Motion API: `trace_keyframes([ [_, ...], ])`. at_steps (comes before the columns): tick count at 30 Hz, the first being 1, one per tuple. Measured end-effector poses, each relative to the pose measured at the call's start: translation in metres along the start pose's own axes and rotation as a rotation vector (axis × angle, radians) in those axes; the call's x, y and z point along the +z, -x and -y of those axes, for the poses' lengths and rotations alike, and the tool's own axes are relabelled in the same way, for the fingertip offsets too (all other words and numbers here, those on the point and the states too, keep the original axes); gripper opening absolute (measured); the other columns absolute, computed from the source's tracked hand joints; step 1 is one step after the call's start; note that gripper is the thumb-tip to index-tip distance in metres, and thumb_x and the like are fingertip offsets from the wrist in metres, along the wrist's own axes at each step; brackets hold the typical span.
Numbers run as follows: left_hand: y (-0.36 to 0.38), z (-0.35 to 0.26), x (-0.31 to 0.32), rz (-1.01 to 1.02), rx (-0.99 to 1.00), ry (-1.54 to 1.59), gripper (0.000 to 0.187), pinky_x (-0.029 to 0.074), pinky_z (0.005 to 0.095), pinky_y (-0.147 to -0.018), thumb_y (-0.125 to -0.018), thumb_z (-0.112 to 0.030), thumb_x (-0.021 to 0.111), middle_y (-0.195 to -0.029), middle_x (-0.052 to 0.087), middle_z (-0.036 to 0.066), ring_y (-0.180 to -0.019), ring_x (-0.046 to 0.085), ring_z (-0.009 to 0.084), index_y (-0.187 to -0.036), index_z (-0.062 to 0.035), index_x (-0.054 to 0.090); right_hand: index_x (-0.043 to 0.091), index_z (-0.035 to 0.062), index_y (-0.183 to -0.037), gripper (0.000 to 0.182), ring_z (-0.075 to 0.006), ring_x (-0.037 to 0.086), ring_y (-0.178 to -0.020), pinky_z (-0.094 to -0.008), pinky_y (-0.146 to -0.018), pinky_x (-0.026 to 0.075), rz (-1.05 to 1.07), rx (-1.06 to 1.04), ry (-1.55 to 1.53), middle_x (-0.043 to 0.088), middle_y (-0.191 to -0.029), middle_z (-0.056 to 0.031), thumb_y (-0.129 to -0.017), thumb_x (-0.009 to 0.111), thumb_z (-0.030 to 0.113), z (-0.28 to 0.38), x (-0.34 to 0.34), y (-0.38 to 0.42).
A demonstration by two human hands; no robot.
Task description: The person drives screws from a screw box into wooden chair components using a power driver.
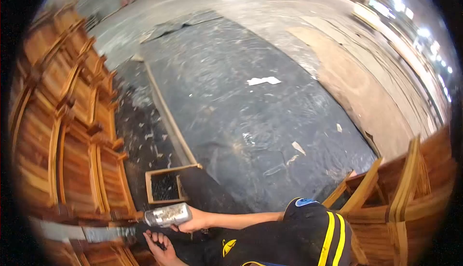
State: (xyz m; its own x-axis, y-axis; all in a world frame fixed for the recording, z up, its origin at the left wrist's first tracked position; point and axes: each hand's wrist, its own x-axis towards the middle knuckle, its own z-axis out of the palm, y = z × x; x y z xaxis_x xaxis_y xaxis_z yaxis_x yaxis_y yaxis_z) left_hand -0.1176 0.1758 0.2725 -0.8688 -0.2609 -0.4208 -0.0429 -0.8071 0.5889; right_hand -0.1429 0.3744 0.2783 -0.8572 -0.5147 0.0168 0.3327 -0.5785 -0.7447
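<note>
My right hand (195, 219) grips a silver-grey power driver (169, 215), its nose pointing left at the slatted wooden furniture frame (72, 164). Just below, my left hand (161, 247) has its fingers curled in toward the thumb near the frame's lower edge. Whatever may be between those fingers is too small to make out. Beyond the driver, a shallow open box (148, 187) holds many small dark pieces, perhaps screws. A grey band (91, 234) lies across the wood left of my hands.
Black sheeting (217, 82) covers the floor ahead, with white scraps (264, 81) on it. A long wooden strip (166, 116) runs along its left side. More slatted wood (400, 203) stands at right. Brown cardboard (357, 82) lies beyond the sheeting.
</note>
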Motion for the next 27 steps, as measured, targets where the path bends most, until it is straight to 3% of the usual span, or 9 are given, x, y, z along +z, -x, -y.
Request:
trace_keyframes([
  [3,-0.01,0.002,0.007,0.153,-0.097,0.017,0.018,0.027,0.0245,-0.039,-0.098,-0.025,0.045,-0.064,0.033,-0.001,-0.05,0.029,0.0082,-0.1,-0.0068,0.047,0.055,0.003,-0.112,0.047,-0.0069,0.046,-0.047,-0.0224,-0.039,0.036,-0.013,-0.028,0.047,0.058,-0.075,-0.003,-0.065,0.057,0.0,0.007,-0.008,0.006],
  [7,-0.014,0.001,0.039,0.05,-0.105,0.045,0.02,0.029,0.0235,-0.039,-0.097,-0.024,0.046,-0.068,0.041,0.0,-0.053,0.034,0.0076,-0.101,-0.005,0.049,0.056,0.0032,-0.11,0.046,-0.0069,0.046,-0.047,-0.0221,-0.04,0.036,-0.07,-0.079,0.014,0.057,-0.075,-0.0026,-0.065,0.057,-0.001,0.008,-0.012,0.012],
  [12,-0.028,-0.014,0.059,0.119,0.011,-0.171,0.022,0.03,0.0231,-0.037,-0.096,-0.028,0.049,-0.066,0.044,-0.002,-0.048,0.036,0.0073,-0.098,-0.0058,0.051,0.057,0.0021,-0.111,0.049,-0.0067,0.046,-0.051,-0.021,-0.041,0.035,-0.026,-0.086,-0.022,0.056,-0.074,-0.0025,-0.063,0.056,-0.003,0.009,-0.006,0.001],
  [15,-0.024,-0.03,0.065,0.0,0.138,-0.277,0.026,0.03,0.023,-0.036,-0.095,-0.032,0.051,-0.063,0.041,-0.003,-0.045,0.034,0.007,-0.097,-0.0063,0.05,0.058,0.0016,-0.11,0.048,-0.0075,0.047,-0.057,-0.0211,-0.045,0.036,0.026,0.021,-0.016,0.057,-0.077,-0.0027,-0.062,0.058,-0.001,0.005,-0.002,-0.007],
  [17,-0.018,-0.042,0.071,-0.043,0.181,-0.255,0.028,0.03,0.0229,-0.036,-0.094,-0.035,0.052,-0.061,0.04,-0.004,-0.044,0.033,0.0059,-0.095,-0.0069,0.051,0.058,0.001,-0.107,0.043,-0.0088,0.049,-0.058,-0.022,-0.049,0.04,0.092,-0.036,0.082,0.059,-0.079,-0.0031,-0.064,0.059,0.002,-0.009,-0.001,-0.019],
  [18,-0.019,-0.049,0.069,-0.051,0.205,-0.276,0.028,0.03,0.0227,-0.036,-0.093,-0.035,0.052,-0.061,0.039,-0.004,-0.044,0.033,0.0057,-0.096,-0.0073,0.051,0.061,0.0006,-0.095,0.031,-0.0092,0.05,-0.059,-0.0229,-0.053,0.041,0.065,-0.057,0.106,0.06,-0.076,-0.0026,-0.064,0.061,0.004,-0.006,0.009,-0.019],
  [21,-0.016,-0.061,0.065,-0.048,0.257,-0.315,0.028,0.029,0.0219,-0.035,-0.092,-0.037,0.054,-0.06,0.037,-0.004,-0.045,0.032,0.0052,-0.098,-0.0087,0.051,0.059,0.0015,-0.093,0.03,-0.0071,0.049,-0.052,-0.0224,-0.045,0.039,0.133,-0.244,0.225,0.059,-0.072,-0.0007,-0.064,0.062,0.004,-0.023,0.016,-0.026],
  [27,-0.012,-0.068,0.044,-0.046,0.26,-0.34,0.031,0.028,0.022,-0.036,-0.092,-0.037,0.055,-0.059,0.036,-0.004,-0.044,0.032,0.0054,-0.1,-0.0081,0.05,0.06,0.0021,-0.088,0.024,-0.0095,0.054,-0.061,-0.0253,-0.056,0.044,0.151,-0.276,0.32,0.061,-0.072,-0.0016,-0.064,0.064,0.005,-0.044,0.019,-0.029],
])
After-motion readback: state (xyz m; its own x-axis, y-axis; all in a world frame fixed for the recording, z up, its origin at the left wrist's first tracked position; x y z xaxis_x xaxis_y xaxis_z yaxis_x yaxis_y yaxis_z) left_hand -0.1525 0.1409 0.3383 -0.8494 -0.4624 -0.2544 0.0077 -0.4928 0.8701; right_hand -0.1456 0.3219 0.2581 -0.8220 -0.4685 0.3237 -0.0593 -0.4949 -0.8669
